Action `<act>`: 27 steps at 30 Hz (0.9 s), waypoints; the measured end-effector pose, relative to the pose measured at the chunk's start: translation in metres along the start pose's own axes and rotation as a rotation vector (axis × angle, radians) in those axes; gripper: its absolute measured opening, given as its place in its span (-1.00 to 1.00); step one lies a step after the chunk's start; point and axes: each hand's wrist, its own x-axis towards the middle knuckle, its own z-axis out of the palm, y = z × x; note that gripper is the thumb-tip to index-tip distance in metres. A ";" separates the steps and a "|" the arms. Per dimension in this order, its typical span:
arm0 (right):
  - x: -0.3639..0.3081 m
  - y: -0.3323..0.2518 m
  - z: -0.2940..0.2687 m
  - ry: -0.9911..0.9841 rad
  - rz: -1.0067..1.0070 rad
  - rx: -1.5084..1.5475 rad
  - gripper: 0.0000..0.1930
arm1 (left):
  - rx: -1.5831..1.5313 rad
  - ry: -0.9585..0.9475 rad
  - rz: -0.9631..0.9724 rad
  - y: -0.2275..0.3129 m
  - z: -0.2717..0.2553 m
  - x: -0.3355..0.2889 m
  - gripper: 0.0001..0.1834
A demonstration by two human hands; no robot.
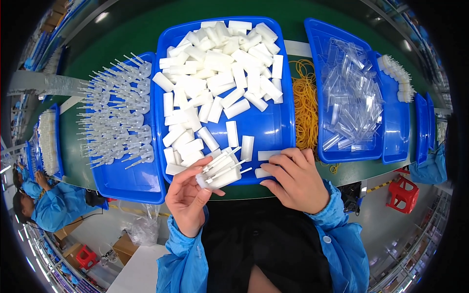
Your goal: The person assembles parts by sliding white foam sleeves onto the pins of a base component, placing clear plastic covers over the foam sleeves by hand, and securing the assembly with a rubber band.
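My left hand is closed round the base of a white plastic piece with several thin prongs, which point away to the upper right. A white cylinder lies along the prongs; whether it is fitted over one I cannot tell. At the front edge of the big blue tray, my right hand has its thumb and fingertips round the end of another white cylinder. One more white cylinder lies just beyond those fingers. Many more white cylinders are heaped towards the tray's back and left.
A blue tray of pronged white pieces stands at left. To the right lie yellow rubber bands, then a blue tray of clear plastic sleeves. Farther right, another blue tray holds white pieces. A co-worker sits far left.
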 end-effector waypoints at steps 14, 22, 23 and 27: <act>-0.002 0.007 0.006 0.305 0.027 0.589 -0.75 | -0.041 -0.095 0.013 -0.003 -0.002 -0.003 -0.63; 0.007 -0.002 0.013 0.451 0.342 0.885 -0.89 | 0.026 -0.187 0.012 -0.002 -0.003 -0.005 -0.59; 0.009 -0.003 0.015 0.492 0.404 1.021 -0.90 | 0.040 -0.189 0.031 -0.002 -0.003 -0.005 -0.59; 0.015 -0.008 0.014 0.504 0.489 1.198 -0.88 | 0.048 -0.161 0.041 -0.001 0.000 -0.004 -0.61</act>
